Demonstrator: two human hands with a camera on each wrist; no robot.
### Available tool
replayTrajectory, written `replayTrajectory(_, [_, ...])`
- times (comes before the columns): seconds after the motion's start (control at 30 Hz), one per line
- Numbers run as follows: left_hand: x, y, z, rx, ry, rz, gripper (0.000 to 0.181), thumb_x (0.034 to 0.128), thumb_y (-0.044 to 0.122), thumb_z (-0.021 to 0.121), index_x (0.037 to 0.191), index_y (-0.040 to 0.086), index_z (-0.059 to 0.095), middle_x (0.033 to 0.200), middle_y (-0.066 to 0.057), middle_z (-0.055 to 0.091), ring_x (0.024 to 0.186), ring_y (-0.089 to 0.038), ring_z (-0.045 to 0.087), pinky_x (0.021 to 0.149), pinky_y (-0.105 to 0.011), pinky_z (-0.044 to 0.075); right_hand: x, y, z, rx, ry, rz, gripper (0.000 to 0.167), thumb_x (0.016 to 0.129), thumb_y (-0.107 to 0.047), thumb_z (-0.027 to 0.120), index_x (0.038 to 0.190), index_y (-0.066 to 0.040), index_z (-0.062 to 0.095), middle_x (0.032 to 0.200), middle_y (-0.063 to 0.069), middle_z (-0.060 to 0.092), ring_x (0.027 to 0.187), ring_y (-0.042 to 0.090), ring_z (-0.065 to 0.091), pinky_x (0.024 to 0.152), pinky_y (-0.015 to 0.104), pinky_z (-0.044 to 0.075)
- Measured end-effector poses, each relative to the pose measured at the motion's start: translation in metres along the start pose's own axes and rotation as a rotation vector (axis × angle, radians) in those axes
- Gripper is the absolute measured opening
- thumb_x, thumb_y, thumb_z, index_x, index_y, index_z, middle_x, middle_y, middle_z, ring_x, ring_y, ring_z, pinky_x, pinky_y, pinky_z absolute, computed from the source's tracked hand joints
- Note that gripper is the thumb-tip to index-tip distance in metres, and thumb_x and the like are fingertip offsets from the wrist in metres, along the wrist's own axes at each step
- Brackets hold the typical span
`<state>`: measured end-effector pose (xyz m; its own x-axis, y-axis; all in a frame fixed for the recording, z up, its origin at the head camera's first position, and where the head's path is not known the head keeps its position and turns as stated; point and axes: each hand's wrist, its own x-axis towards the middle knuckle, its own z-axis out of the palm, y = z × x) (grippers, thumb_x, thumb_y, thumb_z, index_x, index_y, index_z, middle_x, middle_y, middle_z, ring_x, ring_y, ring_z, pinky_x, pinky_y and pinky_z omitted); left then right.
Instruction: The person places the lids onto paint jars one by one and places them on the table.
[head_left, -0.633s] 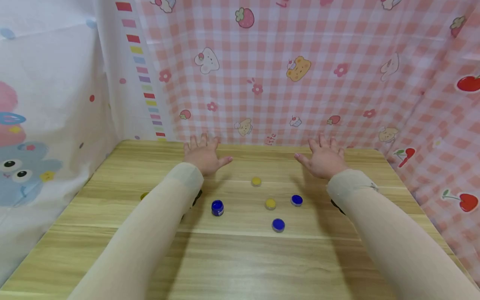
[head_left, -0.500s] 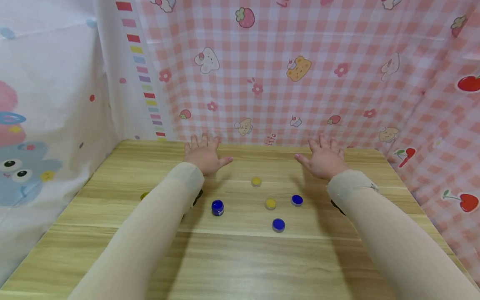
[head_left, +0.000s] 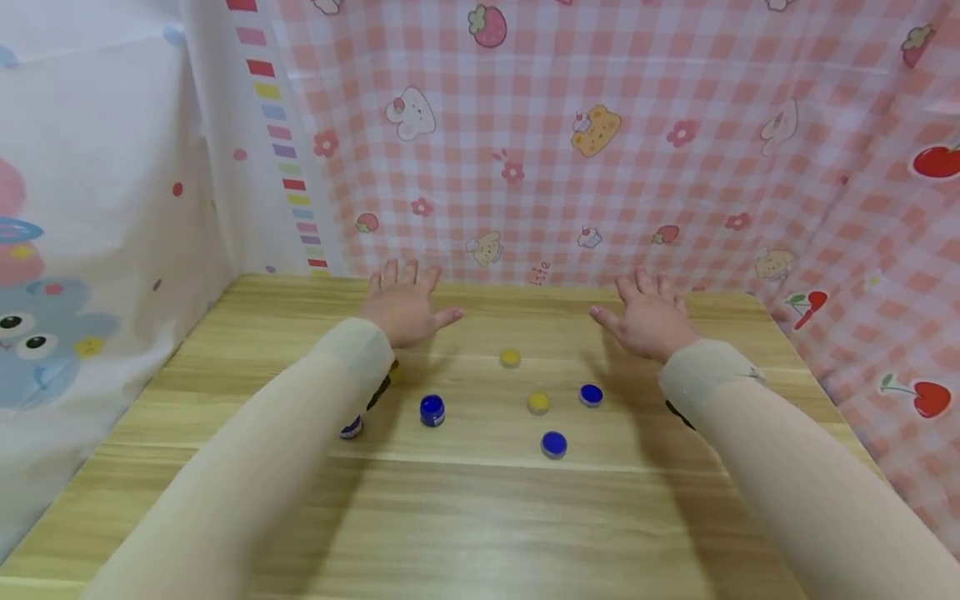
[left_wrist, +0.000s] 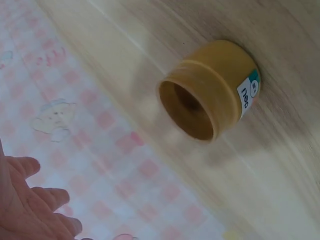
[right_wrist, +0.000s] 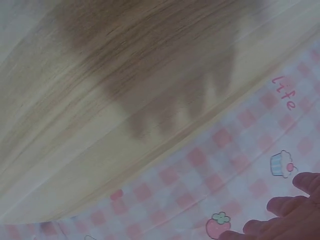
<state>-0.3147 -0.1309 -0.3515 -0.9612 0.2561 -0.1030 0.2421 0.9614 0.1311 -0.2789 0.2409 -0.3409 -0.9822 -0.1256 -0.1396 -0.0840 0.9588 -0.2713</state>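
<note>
Far left, a round blue-and-white thing [head_left: 351, 428] peeks out by the cream left sleeve [head_left: 232, 467], too hidden to call. Next up, a lidless mustard-yellow jar [left_wrist: 222, 90], probably plastic, sits on the wood-grain table [head_left: 480, 533] near the left wrist; label's white and green, maybe reads "neo". The left hand [head_left: 402, 313] is palm down, fingers spread, holding nothing. Just nearer the person is a small deep-blue jar [head_left: 432, 410], label unreadable. Then two yellow discs [head_left: 510, 357] and two blue discs [head_left: 554, 445], likely lids lying colour-up to keep paint off the wood. Behind them, the pink gingham cloth [head_left: 457, 167] says "life". Right hand [head_left: 648, 325]: fingers spread too, nothing held, seemingly hovering, judging by its shadow.
</note>
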Motion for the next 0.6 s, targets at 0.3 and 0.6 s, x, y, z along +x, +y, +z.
replayTrajectory(0.3, [-0.036,0.005,-0.007,0.064,-0.029,0.143,0.095,0.0991,0.080,0.039,0.169,0.019,0.018,0.177,-0.017,0.009,0.163,-0.045,0.001,0.130,-0.064,0.005,-0.018,-0.002,0.004,-0.021,-0.018,-0.078,0.097,0.104,-0.073,0.033,0.169,-0.006,0.008,0.173,0.026,-0.012,0.156,0.057,-0.015,0.123,0.076,0.000])
replayTrajectory(0.6, [-0.069,0.009,0.002,0.087,-0.067,0.252,0.092,0.1001,0.075,0.045,0.166,0.014,0.029,0.173,-0.017,0.025,0.163,-0.041,0.015,0.131,-0.059,0.014,-0.041,-0.006,0.007,-0.085,-0.046,-0.161,0.094,0.105,-0.071,0.036,0.166,-0.001,0.019,0.172,0.032,0.001,0.154,0.063,-0.002,0.124,0.073,0.006])
